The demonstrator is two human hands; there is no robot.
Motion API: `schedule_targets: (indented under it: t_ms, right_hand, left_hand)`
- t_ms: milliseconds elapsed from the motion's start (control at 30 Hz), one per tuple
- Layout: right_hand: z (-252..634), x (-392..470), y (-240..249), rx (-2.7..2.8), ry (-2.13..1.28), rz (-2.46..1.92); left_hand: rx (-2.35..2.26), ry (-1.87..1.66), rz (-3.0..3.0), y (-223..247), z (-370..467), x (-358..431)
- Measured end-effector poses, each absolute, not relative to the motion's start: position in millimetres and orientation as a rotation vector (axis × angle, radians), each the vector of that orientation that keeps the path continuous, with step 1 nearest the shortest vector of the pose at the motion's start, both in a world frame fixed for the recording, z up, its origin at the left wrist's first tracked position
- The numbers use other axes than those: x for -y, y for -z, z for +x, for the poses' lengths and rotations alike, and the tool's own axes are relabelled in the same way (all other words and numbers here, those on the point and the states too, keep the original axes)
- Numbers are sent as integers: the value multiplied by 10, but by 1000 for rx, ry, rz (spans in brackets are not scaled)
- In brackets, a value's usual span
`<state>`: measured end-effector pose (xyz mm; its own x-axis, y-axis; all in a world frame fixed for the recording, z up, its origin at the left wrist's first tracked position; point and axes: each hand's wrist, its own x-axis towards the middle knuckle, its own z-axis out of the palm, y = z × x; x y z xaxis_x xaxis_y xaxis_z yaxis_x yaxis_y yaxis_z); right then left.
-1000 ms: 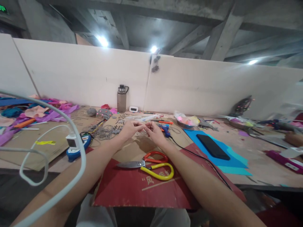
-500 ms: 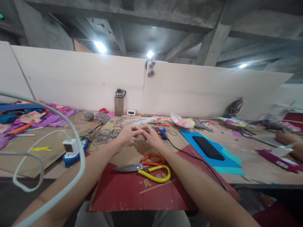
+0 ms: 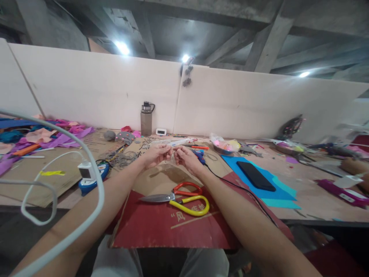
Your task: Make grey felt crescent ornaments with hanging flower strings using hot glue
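Over the far part of the cardboard (image 3: pixel 161 229), my left hand (image 3: pixel 158 156) and my right hand (image 3: pixel 186 158) face each other with a narrow gap between them. Fingers and thumb are pinched together on both hands; whatever they hold is too small to make out. Below them lie scissors (image 3: pixel 191 206) with one red and one yellow handle, blades pointing left. A blue glue gun (image 3: pixel 198 154) rests just beyond my right hand, its black cord running right. Tangled grey cord (image 3: pixel 125 158) lies left of my left hand.
A bottle (image 3: pixel 146 122) and a small clock (image 3: pixel 161 132) stand by the partition. Right are a black phone (image 3: pixel 255 176) on blue sheets and a bowl (image 3: pixel 223 149). A white cable (image 3: pixel 99 192) loops at left. Another person's hand (image 3: pixel 353 166) is far right.
My hands have drawn slightly apart at the fingertips, where they were together before. The view has tilted a little, so the table things sit higher.
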<state>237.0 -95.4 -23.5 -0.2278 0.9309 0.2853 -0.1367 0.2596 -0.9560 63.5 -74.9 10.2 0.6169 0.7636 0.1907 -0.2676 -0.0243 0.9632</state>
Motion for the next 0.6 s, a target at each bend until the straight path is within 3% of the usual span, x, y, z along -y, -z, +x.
schedule_targets:
  t_ms: [333, 600]
  right_hand:
    - [2388, 993, 213, 1561, -1227, -771]
    - [2392, 972, 249, 1622, -1116, -864]
  left_hand:
    - [-513, -798, 1483, -55, 647, 748]
    - [-617, -1055, 1696, -17, 695, 771]
